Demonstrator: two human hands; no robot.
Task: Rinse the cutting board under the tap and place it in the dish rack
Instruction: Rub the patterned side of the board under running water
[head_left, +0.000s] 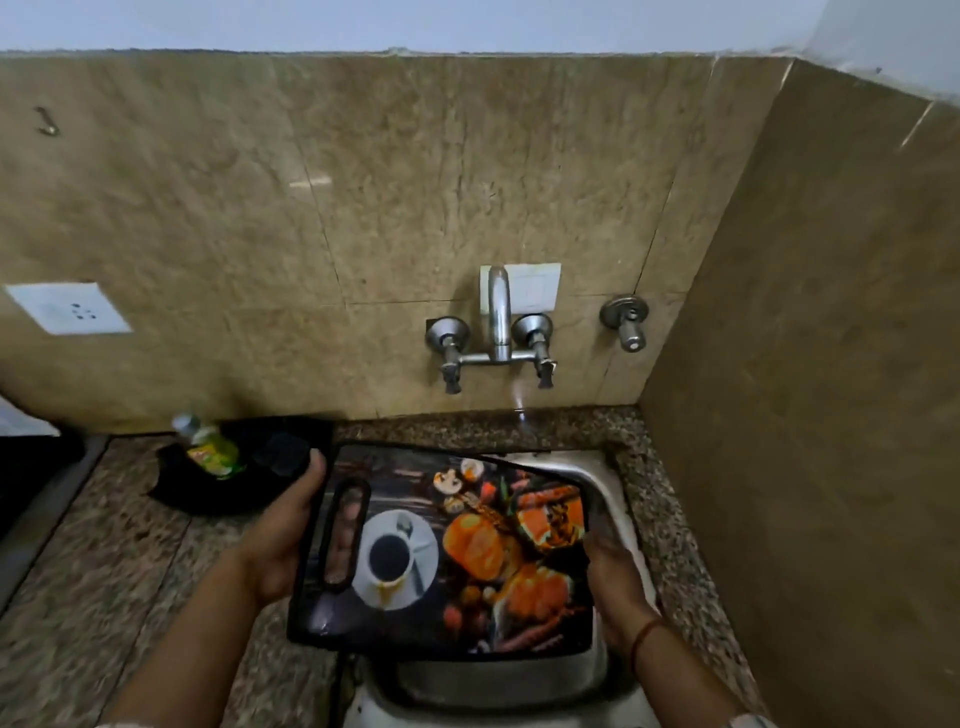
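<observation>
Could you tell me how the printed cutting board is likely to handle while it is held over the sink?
The cutting board looks stiff: it spans flat between the left hand and the right hand without sagging. Its glossy printed face would probably turn slippery once wet. The slot handle at the left end, with fingers showing through it, likely gives the surer hold.

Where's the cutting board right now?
Head view, lower centre: the cutting board is held flat over the sink, left hand at its handle end, right hand opposite, below the tap.
</observation>
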